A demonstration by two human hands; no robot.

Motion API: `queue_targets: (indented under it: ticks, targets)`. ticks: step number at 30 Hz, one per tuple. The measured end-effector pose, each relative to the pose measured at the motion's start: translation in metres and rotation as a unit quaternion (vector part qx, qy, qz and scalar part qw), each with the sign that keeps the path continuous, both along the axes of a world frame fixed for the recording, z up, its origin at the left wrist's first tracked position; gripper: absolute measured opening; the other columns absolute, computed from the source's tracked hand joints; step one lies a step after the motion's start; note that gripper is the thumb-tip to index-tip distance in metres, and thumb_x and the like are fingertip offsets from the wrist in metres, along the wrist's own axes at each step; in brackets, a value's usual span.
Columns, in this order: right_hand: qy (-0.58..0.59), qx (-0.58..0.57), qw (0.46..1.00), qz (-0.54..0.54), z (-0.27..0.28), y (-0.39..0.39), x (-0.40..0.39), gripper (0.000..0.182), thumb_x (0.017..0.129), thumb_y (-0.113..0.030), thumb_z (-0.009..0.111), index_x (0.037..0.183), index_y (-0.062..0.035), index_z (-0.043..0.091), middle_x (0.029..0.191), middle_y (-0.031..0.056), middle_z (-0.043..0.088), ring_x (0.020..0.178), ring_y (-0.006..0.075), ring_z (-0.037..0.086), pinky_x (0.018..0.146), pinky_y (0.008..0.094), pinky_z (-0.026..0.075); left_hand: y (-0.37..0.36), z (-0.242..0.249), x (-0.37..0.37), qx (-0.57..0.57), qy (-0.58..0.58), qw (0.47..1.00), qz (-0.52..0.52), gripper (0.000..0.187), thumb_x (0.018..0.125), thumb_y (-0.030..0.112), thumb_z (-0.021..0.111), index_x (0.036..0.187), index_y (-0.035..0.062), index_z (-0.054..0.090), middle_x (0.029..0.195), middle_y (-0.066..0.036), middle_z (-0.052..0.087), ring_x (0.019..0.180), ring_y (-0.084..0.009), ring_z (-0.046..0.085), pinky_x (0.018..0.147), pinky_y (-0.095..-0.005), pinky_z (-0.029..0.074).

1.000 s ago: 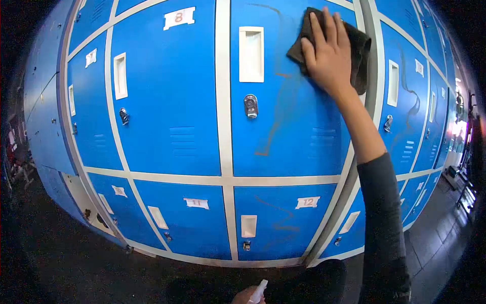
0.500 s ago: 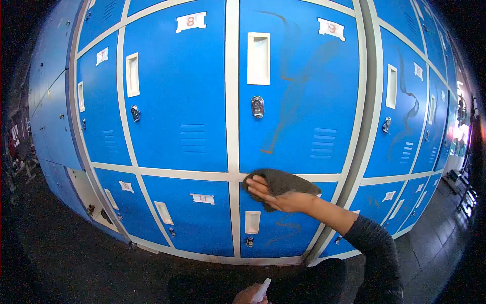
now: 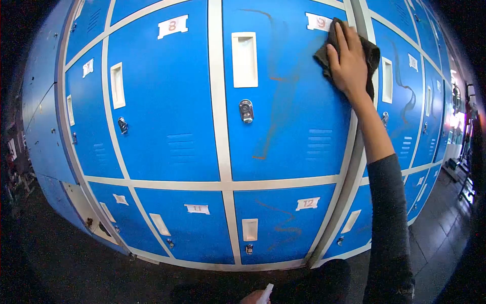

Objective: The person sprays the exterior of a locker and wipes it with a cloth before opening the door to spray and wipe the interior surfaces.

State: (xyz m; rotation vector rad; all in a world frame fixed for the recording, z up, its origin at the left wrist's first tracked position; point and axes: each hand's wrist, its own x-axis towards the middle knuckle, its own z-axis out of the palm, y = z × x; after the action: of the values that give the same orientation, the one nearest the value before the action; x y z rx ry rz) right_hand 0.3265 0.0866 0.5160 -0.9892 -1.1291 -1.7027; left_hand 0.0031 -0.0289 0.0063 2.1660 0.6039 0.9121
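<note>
My right hand [image 3: 348, 65] presses a dark cloth [image 3: 372, 57] flat against the upper right corner of the blue locker door numbered 9 [image 3: 314, 109], beside its white number plate [image 3: 319, 22]. The cloth laps onto the pale frame there. Brownish smears [image 3: 277, 109] run down the middle of this door. At the bottom edge of the view, my left hand [image 3: 251, 298] is closed around what looks like a white spray bottle [image 3: 265, 293]. Only its top shows, and most of that hand is cut off.
Door 9 has a white recessed handle [image 3: 245, 60], a metal lock [image 3: 246, 111] and vent slots. Below it, door 12 [image 3: 268, 207] carries more smears, as does a door [image 3: 405, 96] to the right. Dark floor [image 3: 152, 283] lies in front; gym-like equipment [image 3: 463, 162] stands far right.
My right hand has carried the cloth from the frame below door 9 up to that door's upper right corner. My left hand sits slightly lower in view.
</note>
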Motion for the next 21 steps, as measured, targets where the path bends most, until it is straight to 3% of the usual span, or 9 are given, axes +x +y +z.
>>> queue_targets:
  ticks: [4,11,12,13,15,17,19,20,21]
  targets:
    - [-0.007,-0.008,1.000,-0.011,-0.021,0.001,-0.003,0.055,0.088,-0.034,0.047,0.135,-0.0071,0.038,0.141,0.0142,0.033,0.131,0.0320,0.030,0.107,0.0442,0.024,-0.004,0.001,0.012,0.108,-0.026,0.993,0.040,0.051,0.073,0.013,0.060,0.122,0.0039,0.049,0.078,-0.013,0.054,0.066,-0.0315,0.055,0.056,-0.0422,0.045]
    - [-0.049,-0.374,0.924,0.058,-0.181,-0.020,-0.033,0.070,0.081,-0.025,0.054,0.141,-0.0042,0.025,0.148,0.0177,0.017,0.137,0.0361,0.015,0.109,0.0413,0.022,-0.004,-0.009,0.007,0.099,-0.017,0.995,0.030,0.050,0.073,0.012,0.059,0.121,0.0039,0.050,0.077,-0.013,0.054,0.064,-0.0308,0.054,0.055,-0.0401,0.044]
    - [-0.058,-0.469,0.877,0.086,-0.210,-0.025,-0.036,0.067,0.083,-0.021,0.049,0.141,-0.0037,0.021,0.147,0.0181,0.019,0.134,0.0396,0.021,0.109,0.0430,0.023,-0.007,-0.004,0.006,0.094,-0.014,0.995,0.038,0.048,0.073,0.013,0.061,0.119,0.0039,0.051,0.078,-0.013,0.054,0.065,-0.0305,0.055,0.056,-0.0395,0.045]
    - [-0.273,-0.386,0.861,-0.187,-0.239,-0.033,-0.041,0.064,0.085,-0.019,0.045,0.142,-0.0035,0.020,0.146,0.0176,0.022,0.128,0.0374,0.032,0.105,0.0407,0.031,-0.011,0.005,0.006,0.090,-0.011,0.995,0.048,0.047,0.073,0.014,0.062,0.117,0.0039,0.051,0.079,-0.012,0.055,0.066,-0.0301,0.055,0.056,-0.0389,0.045]
    - [-0.441,-0.387,0.806,-0.080,-0.257,-0.032,-0.037,0.058,0.089,-0.018,0.038,0.142,-0.0050,0.018,0.145,0.0145,0.028,0.116,0.0300,0.048,0.092,0.0338,0.044,-0.011,-0.002,0.002,0.001,-0.031,0.999,0.020,0.043,0.073,0.017,0.064,0.113,0.0043,0.053,0.079,-0.012,0.055,0.068,-0.0299,0.056,0.059,-0.0384,0.046]
    - [-0.282,-0.627,0.698,0.200,-0.233,-0.036,-0.041,0.057,0.090,-0.017,0.035,0.143,-0.0085,0.018,0.144,0.0110,0.030,0.103,0.0255,0.057,0.079,0.0313,0.052,-0.005,-0.032,-0.006,-0.168,-0.078,0.981,-0.056,0.039,0.072,0.020,0.066,0.107,0.0053,0.055,0.080,-0.013,0.057,0.071,-0.0304,0.058,0.062,-0.0387,0.047]
    - [-0.075,-0.868,0.492,0.000,-0.203,-0.047,-0.051,0.059,0.088,-0.016,0.038,0.143,-0.0121,0.018,0.144,0.0090,0.030,0.091,0.0269,0.062,0.072,0.0355,0.053,-0.004,-0.032,-0.003,-0.089,-0.032,0.996,0.003,0.036,0.071,0.021,0.067,0.102,0.0063,0.056,0.080,-0.012,0.058,0.072,-0.0306,0.059,0.063,-0.0395,0.047]
    - [-0.199,-0.710,0.672,0.067,-0.204,-0.035,-0.039,0.059,0.087,-0.015,0.038,0.143,-0.0141,0.019,0.146,0.0092,0.027,0.083,0.0244,0.064,0.060,0.0370,0.054,-0.004,-0.026,-0.001,-0.049,-0.009,0.998,0.032,0.035,0.071,0.022,0.068,0.100,0.0069,0.056,0.080,-0.012,0.058,0.073,-0.0306,0.060,0.064,-0.0399,0.048]
    - [-0.204,-0.675,0.708,0.045,-0.194,-0.027,-0.020,0.060,0.086,-0.016,0.039,0.143,-0.0130,0.019,0.147,0.0110,0.024,0.104,0.0305,0.058,0.073,0.0367,0.054,-0.004,-0.019,-0.002,-0.047,-0.040,0.998,0.019,0.034,0.071,0.022,0.067,0.100,0.0069,0.057,0.080,-0.012,0.058,0.073,-0.0308,0.059,0.063,-0.0401,0.048]
